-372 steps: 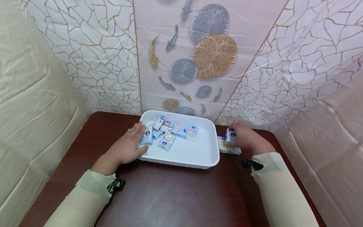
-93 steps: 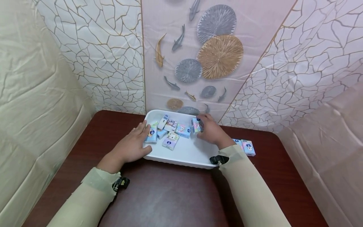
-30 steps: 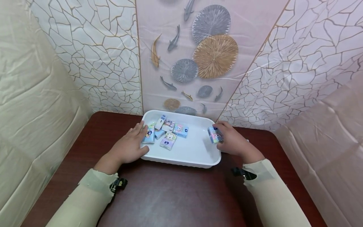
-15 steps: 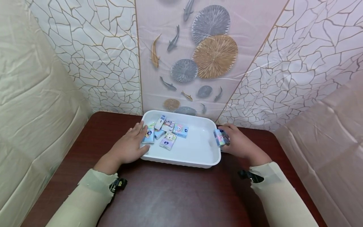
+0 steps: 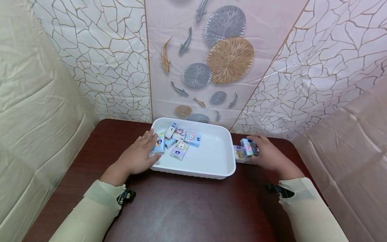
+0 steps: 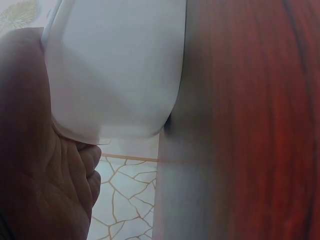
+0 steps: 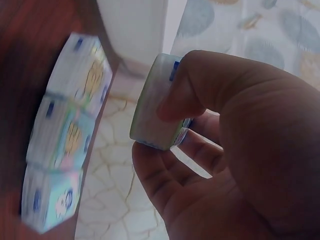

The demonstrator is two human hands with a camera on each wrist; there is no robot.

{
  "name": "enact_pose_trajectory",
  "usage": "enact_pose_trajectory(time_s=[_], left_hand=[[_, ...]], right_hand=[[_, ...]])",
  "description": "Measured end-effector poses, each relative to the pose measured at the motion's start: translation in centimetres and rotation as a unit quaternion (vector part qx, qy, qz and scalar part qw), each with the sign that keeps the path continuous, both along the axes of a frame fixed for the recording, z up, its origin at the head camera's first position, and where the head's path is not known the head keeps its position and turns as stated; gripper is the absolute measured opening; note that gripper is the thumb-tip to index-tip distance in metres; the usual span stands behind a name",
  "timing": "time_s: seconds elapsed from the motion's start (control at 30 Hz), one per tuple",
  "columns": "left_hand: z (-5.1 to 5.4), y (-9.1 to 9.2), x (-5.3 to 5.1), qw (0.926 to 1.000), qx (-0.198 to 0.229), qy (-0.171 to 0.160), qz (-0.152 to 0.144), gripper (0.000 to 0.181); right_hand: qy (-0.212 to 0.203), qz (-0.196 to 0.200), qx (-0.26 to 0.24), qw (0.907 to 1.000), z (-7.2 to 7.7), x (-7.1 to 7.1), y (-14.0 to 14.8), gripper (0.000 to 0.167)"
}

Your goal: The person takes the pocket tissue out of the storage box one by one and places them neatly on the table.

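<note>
The right hand [image 5: 267,156] is grasping a small printed packet [image 5: 249,147]; the thumb is pressing on the packet's pale side, and the fingers are supporting it from the other side. The held packet is hanging outside the white tray [image 5: 208,159], beyond its right end. Below the right hand, three packets are lying on the table [image 5: 181,208] in a row, end packet [image 7: 82,72], middle packet [image 7: 64,132] and far packet [image 7: 52,197], each touching the next. In the right wrist view, a gap is showing between this row and the held packet.

The left hand [image 5: 136,156] is resting at the left end of the tray, fingers extended along the rim, gripping no packet. Its fingertips are lying close to a light-blue packet [image 5: 158,145]; whether they are touching it cannot be determined.

Inside the tray, further packets are occupying the left half: a white packet [image 5: 171,130] leaning on its neighbours, a blue packet [image 5: 192,138] near the middle, and a lilac packet [image 5: 178,151] lying nearest the front. A patterned backdrop [image 5: 118,67] is hanging behind the table.
</note>
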State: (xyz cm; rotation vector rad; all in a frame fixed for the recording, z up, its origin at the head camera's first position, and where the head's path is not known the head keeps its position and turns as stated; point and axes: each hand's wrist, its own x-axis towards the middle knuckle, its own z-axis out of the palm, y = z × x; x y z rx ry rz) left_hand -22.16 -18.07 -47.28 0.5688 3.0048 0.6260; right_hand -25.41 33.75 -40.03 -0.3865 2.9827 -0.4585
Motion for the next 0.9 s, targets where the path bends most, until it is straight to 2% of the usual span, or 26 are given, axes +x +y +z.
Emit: enact_pose_trajectory(time_s=[0.4,0.9], left_hand=[[0.2,0.0,0.2,1.0,0.002,-0.006,0.0,0.079],[-0.1,-0.1,0.1,1.0,0.0,-0.004,0.0,0.077]], right_hand=[[-0.002,-0.026,0.004,0.9997,-0.6,0.2,5.4,0.087],[-0.006,-0.06,-0.01,0.9981,-2.4,-0.3,8.4,0.082]])
